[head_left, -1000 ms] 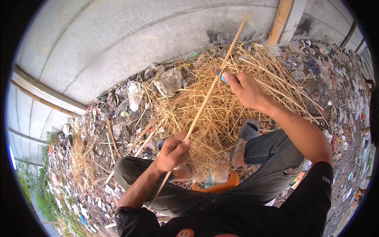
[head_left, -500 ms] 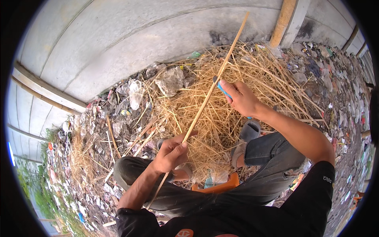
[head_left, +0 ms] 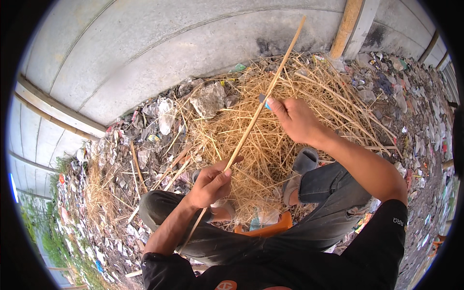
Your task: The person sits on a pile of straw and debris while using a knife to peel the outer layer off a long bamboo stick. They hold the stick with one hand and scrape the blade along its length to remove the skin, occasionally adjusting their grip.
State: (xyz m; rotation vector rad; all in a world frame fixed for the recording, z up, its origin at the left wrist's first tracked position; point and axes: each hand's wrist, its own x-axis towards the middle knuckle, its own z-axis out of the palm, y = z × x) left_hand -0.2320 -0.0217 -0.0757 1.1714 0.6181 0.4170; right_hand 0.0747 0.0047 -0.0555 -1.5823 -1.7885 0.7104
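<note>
Grey panel wall (head_left: 193, 41) ran across back, tan post (head_left: 346, 29) beside pale post (head_left: 360, 30). Dark ground (head_left: 386, 116) was strewn with litter (head_left: 165, 118). Greenery (head_left: 53, 241) showed far left. Daylight lit it.

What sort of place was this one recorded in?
Probably a littered outdoor plot doubling as a makeshift work spot: a concrete panel wall runs along it, plastic litter covers much of the ground, and a heap of thin straw-coloured strips lies around the seated person's feet.
</note>
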